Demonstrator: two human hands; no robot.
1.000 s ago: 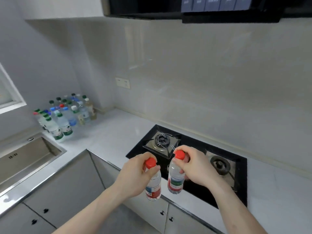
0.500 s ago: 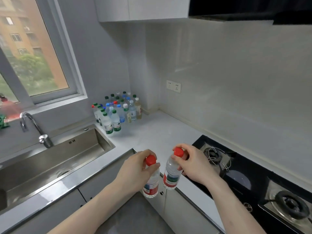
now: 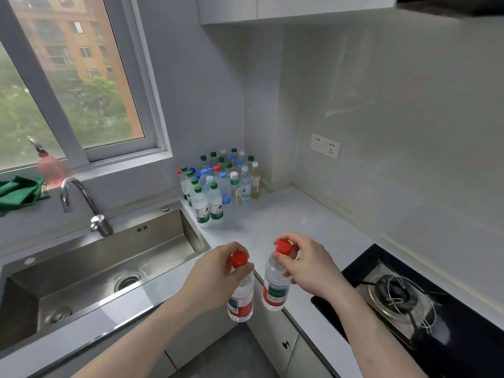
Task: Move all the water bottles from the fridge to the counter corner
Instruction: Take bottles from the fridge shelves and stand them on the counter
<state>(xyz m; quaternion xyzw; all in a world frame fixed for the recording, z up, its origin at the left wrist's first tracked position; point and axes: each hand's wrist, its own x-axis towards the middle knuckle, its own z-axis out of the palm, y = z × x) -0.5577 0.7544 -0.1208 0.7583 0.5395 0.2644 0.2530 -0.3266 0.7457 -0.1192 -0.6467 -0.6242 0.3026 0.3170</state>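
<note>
My left hand (image 3: 215, 276) grips a clear water bottle with a red cap (image 3: 241, 298) by its neck, hanging upright above the counter's front edge. My right hand (image 3: 308, 266) pinches a second red-capped bottle (image 3: 275, 287) at the neck, just right of the first. Both bottles hang in the air, close together but apart. In the counter corner (image 3: 275, 208) stands a cluster of several bottles (image 3: 218, 184) with green, blue, white and red caps.
A steel sink (image 3: 103, 263) with a tap (image 3: 81, 203) lies to the left. A black gas hob (image 3: 414, 304) sits at the right. A wall socket (image 3: 325, 145) is above the counter. A green cloth (image 3: 19, 189) and a pink spray bottle (image 3: 50, 167) rest on the window sill.
The view has swung left from the hob toward the sink and the corner. The bottle cluster now lies nearer and more central. Both hands keep the same hold on their bottles.
</note>
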